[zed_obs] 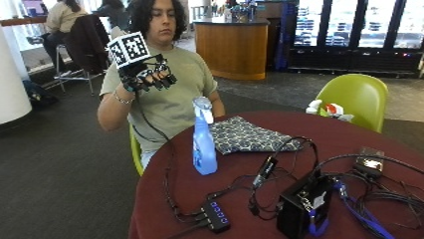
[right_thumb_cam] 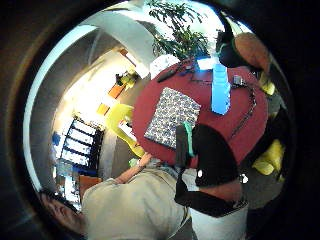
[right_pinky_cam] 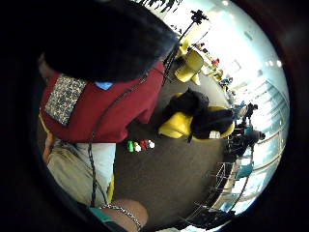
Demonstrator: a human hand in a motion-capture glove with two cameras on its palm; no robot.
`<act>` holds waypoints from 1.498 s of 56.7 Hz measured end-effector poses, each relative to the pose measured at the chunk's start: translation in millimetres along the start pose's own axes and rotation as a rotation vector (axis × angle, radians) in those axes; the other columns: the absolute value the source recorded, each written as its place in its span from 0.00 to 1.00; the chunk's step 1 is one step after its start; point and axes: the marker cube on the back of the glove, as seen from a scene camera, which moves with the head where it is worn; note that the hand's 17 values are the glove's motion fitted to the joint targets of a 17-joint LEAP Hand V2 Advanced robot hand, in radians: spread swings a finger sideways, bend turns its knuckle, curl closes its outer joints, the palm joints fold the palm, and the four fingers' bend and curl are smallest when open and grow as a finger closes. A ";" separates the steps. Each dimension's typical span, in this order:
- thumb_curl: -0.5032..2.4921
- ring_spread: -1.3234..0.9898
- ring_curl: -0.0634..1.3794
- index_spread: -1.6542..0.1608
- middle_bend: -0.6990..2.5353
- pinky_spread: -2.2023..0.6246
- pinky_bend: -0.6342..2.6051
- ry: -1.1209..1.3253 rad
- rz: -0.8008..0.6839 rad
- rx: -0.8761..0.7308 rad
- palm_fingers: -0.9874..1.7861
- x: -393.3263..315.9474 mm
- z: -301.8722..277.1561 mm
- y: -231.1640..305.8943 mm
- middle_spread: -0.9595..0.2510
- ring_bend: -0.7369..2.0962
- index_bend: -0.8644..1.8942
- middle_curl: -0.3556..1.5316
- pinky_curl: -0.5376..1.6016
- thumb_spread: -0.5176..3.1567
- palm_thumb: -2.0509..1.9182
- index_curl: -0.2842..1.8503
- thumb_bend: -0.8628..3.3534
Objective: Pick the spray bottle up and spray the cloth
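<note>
bottle (zed_obs: 203, 139) stands upright on the table (zed_obs: 265, 199), just beside the folded cloth (zed_obs: 248, 135), which lies flat and untouched. nothing of the task looks done: picking up and spraying are both left. the grip (zed_obs: 147, 74) is raised in the air well above the table, fingers loosely curled and released, holding nothing.

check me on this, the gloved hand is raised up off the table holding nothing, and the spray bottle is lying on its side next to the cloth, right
Not quite: the spray bottle stands upright beside the cloth, as the outside view shows. The rest holds: the gloved right hand is raised above the table, holding nothing.
</note>
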 end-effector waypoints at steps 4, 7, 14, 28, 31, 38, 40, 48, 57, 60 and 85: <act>0.21 0.53 0.15 0.77 0.31 0.81 0.30 0.009 0.002 -0.002 0.65 2.2 -0.2 -0.2 0.74 0.39 0.40 0.26 0.31 0.31 0.62 0.20 0.27; 0.22 0.52 0.18 0.75 0.31 0.81 0.29 0.023 -0.004 -0.012 0.64 3.8 -0.5 1.1 0.73 0.39 0.40 0.28 0.33 0.36 0.63 0.23 0.27; 0.23 0.51 0.20 0.72 0.29 0.83 0.28 0.037 -0.009 -0.063 0.59 8.0 -1.8 3.4 0.73 0.37 0.38 0.30 0.35 0.42 0.63 0.25 0.26; 0.25 0.51 0.22 0.69 0.27 0.84 0.29 0.024 0.023 -0.064 0.55 10.0 1.3 5.1 0.73 0.36 0.36 0.33 0.38 0.45 0.63 0.25 0.23; 0.25 0.51 0.23 0.70 0.27 0.85 0.30 -0.007 0.039 -0.064 0.54 10.9 5.4 1.6 0.74 0.37 0.36 0.33 0.38 0.45 0.62 0.25 0.22; 0.26 0.52 0.24 0.70 0.27 0.85 0.32 -0.248 0.157 -0.082 0.56 4.1 26.6 0.8 0.75 0.38 0.35 0.34 0.40 0.44 0.63 0.24 0.22; 0.26 0.52 0.24 0.70 0.27 0.85 0.32 -0.354 0.185 -0.080 0.56 4.4 35.9 -2.8 0.75 0.38 0.35 0.34 0.40 0.44 0.64 0.24 0.22; 0.28 0.52 0.26 0.71 0.28 0.84 0.35 -0.614 0.302 -0.049 0.57 10.3 79.1 -30.3 0.77 0.40 0.34 0.35 0.42 0.44 0.67 0.23 0.22; 0.29 0.52 0.27 0.71 0.27 0.83 0.37 -0.768 0.426 0.075 0.57 18.7 114.8 -58.5 0.78 0.41 0.35 0.36 0.43 0.44 0.69 0.22 0.21; 0.30 0.52 0.28 0.72 0.27 0.83 0.37 -0.815 0.460 0.140 0.58 21.6 123.4 -72.1 0.78 0.41 0.35 0.36 0.43 0.44 0.70 0.22 0.21; 0.34 0.49 0.42 0.76 0.42 0.72 0.44 -0.784 0.652 0.428 0.90 29.3 161.2 -117.3 0.65 0.55 0.53 0.49 0.49 0.48 0.75 0.32 0.23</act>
